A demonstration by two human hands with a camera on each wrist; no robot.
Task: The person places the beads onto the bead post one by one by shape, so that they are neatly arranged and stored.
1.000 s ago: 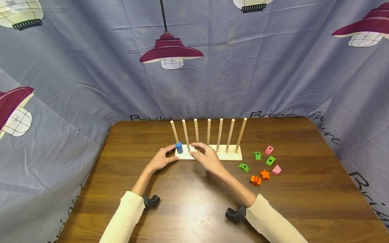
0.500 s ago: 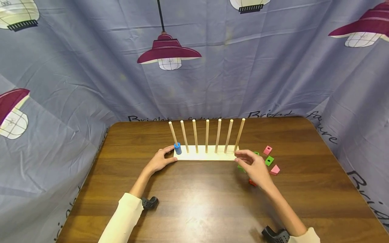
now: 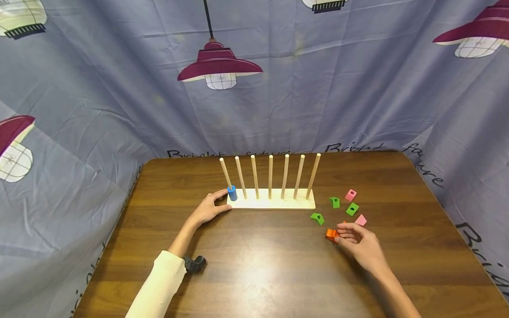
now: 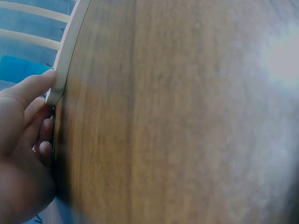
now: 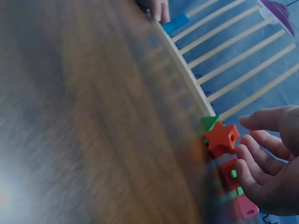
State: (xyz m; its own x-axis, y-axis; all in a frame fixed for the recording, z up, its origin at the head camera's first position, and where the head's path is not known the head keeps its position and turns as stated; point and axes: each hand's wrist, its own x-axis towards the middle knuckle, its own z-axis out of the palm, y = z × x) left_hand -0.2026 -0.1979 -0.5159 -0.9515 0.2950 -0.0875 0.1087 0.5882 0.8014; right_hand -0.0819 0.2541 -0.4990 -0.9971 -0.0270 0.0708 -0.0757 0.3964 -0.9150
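An orange star-shaped block lies on the right half of the desk, well in from the right edge, as a person's right hand reaches beside it, thumb and fingers apart; whether they touch it cannot be told. A second orange block sits close by, partly hidden behind the hand. Around them toward the desk's far right corner are a pink block, another pink one and three green blocks.

Nearer the desk's far edge, midway along, stands a wooden peg board with seven upright rods; a blue cylinder sits at the foot of the leftmost. The left hand holds the board's left end, its fingers clamped about the corners. Beyond the desk hangs a grey-blue curtain printed with maroon lamps.
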